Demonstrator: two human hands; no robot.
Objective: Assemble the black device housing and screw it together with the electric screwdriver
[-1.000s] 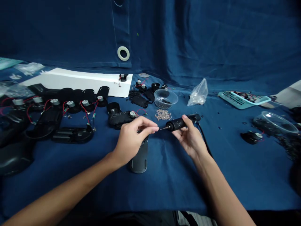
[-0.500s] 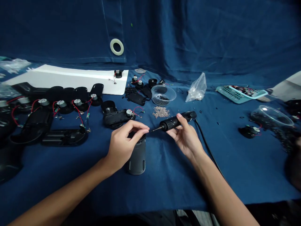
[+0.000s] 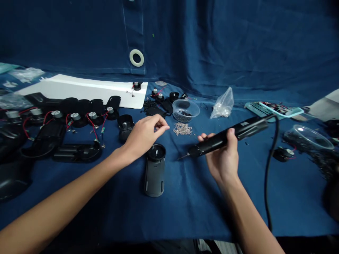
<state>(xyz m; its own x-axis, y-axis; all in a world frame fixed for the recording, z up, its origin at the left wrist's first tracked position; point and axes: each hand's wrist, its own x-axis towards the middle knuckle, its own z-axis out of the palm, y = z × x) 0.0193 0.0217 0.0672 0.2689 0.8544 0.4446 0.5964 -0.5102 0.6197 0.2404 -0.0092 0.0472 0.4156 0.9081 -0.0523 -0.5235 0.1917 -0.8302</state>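
Observation:
My left hand [image 3: 144, 135] hovers above the black housing, left of a small heap of metal screws [image 3: 182, 129]. Its thumb and fingers are drawn together in a pinch; anything between them is too small to make out. A black corded electric screwdriver [image 3: 222, 139] is gripped in my right hand [image 3: 225, 158], its thin bit pointing left and slightly down. Below my left hand the dark grey housing [image 3: 155, 176] lies on the cloth, with a round black cup at its far end and a small white part inside.
Black housings with motors and red wires [image 3: 76, 118] line the left. Behind the screws stands a clear plastic tub [image 3: 186, 111]. A plastic bag [image 3: 224, 104], a teal basket [image 3: 286, 114] and a clear lid [image 3: 314, 135] lie rightward. The screwdriver's cable [image 3: 268, 183] runs down at right.
My left hand has moved up and away from the bit tip, uncovering the housing's round cup. The screwdriver has shifted right and toward me, with its back end swung out to the right.

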